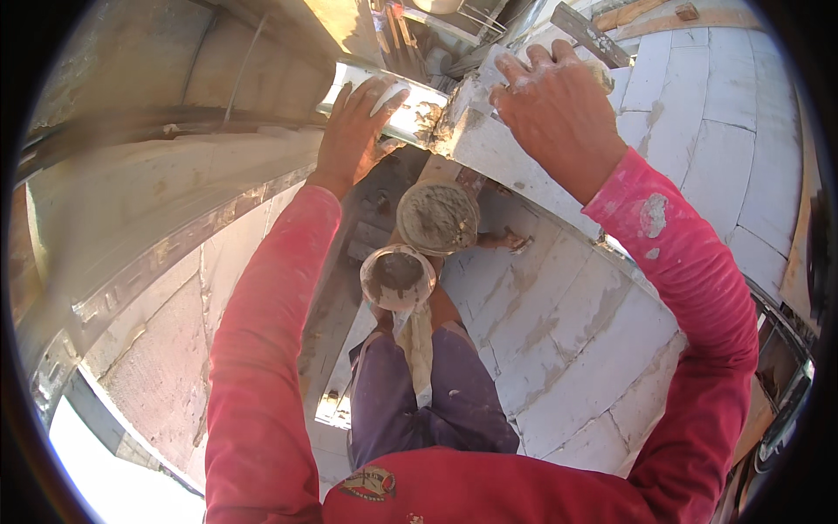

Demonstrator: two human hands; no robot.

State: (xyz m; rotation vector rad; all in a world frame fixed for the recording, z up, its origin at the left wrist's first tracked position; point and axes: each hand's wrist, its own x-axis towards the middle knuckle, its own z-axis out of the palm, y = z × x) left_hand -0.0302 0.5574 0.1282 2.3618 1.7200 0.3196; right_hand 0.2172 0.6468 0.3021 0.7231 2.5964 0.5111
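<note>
My left hand (360, 131) lies over a pale, shiny strip (421, 112) with a greenish edge. Its fingers bend across the top while the thumb sits below, and brown mortar clings to the strip's right end. To the right of it, my right hand (563, 113) curls its dusty fingers over a rough whitish block (489, 140) crusted with mortar. Below and between my arms stands a round bucket (438, 218) full of grey mortar. A smaller pail (398, 278), with some mortar in it, is nearer to me, above my legs.
Pale block walls with mortar joints rise at the right (707, 113) and lower right (567, 341). A metal beam (175, 231) runs along the left. A wooden plank (589, 35) lies at the top. Something bare, perhaps a foot (504, 240), shows beside the bucket.
</note>
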